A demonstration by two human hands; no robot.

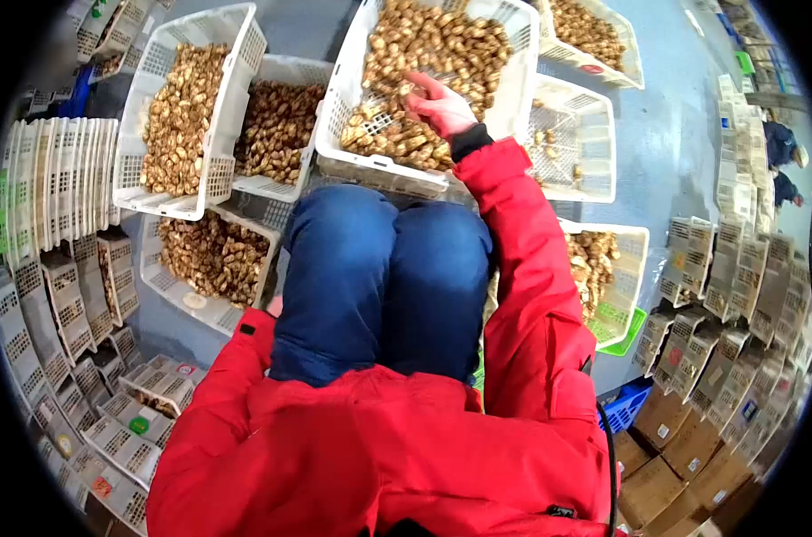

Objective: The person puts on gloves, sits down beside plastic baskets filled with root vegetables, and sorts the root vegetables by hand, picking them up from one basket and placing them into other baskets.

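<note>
Blue-grey floor (666,134) — stacked crates (61,179) at left, cardboard boxes (661,416) lower right

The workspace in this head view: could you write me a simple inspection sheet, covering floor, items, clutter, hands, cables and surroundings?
Surface: blue-gray floor; wet or dry, cannot tell.
Main things: white basket holding brown knobbly pieces.
Clutter: more baskets of pieces close around; the right-hand basket holds only a few.
Grippers: none, human hands. Right hand, fingers at the pieces, grip unclear; left hand mostly hidden.
Cables: thin black cord or strap beside the red jacket.
Surroundings: stacked crates on both sides; cardboard boxes at lower right; another person partly visible, far right.
</note>
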